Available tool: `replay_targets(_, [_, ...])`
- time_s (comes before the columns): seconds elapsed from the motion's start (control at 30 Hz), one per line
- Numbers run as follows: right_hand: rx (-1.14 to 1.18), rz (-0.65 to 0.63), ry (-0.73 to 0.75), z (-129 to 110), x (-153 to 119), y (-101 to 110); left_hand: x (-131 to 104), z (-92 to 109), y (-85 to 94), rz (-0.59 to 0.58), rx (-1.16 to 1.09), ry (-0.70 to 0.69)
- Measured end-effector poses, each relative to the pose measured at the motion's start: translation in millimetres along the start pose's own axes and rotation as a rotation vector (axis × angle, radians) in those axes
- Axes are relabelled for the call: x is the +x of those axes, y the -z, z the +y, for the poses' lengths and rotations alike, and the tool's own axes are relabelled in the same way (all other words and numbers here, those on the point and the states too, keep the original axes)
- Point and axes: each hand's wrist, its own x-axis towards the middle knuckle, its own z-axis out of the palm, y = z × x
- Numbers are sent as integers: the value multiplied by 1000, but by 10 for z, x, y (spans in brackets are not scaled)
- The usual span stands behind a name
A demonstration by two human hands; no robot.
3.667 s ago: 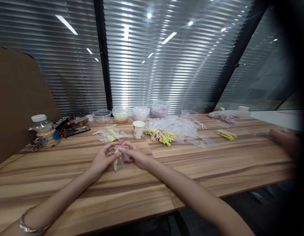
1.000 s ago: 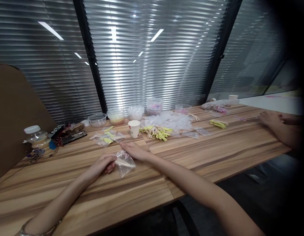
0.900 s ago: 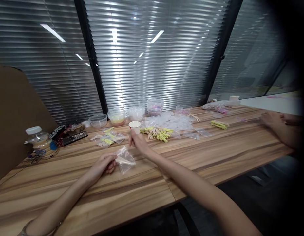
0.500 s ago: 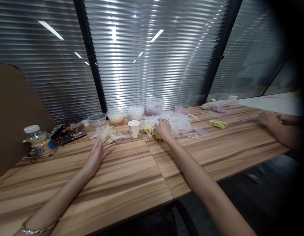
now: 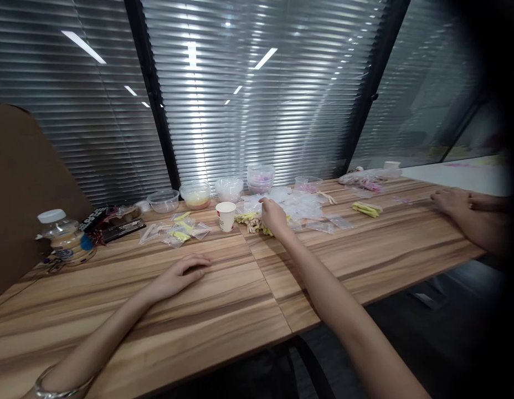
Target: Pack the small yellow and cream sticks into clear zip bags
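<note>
My left hand (image 5: 178, 276) rests on the wooden table (image 5: 215, 310), its fingers apart and holding nothing. Just beyond it lie small clear bags (image 5: 181, 231) with yellow-green pieces inside. My right hand (image 5: 275, 216) is over a pile of yellow-green and cream twisted pieces (image 5: 252, 221); its fingertips are hidden, so I cannot see whether they grip any. A white paper cup (image 5: 226, 216) stands left of the pile. Behind my right hand spread many clear bags (image 5: 301, 204).
Clear plastic bowls (image 5: 195, 195) line the window side. At the left are a lidded jar (image 5: 66, 237), a black box (image 5: 124, 230) and a brown board (image 5: 28, 183). A yellow-green bundle (image 5: 366, 209) lies to the right, near another person's hands (image 5: 456, 205).
My left hand has let go of a clear bag, which now lies with the others, and has moved back toward me and slightly right. My right hand has barely moved.
</note>
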Motion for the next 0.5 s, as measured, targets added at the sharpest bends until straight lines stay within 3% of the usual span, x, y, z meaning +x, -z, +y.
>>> replay_targets(0.2, [98, -165, 14, 23, -16, -86, -5, 21, -11, 3, 14, -30])
replay_targets(0.3, [162, -123, 35, 9, 26, -118, -4, 22, -13, -13, 12, -58])
replay_targets(0.37, [355, -73, 35, 4, 93, -141, -4, 23, -13, -23, 29, -75])
replay_targets(0.43, [613, -18, -27, 28, 182, -161, -3, 25, -11, -37, 54, -82])
replay_targets(0.5, [724, 46, -156, 108, 271, -166, -2, 28, -7, -50, 70, -86])
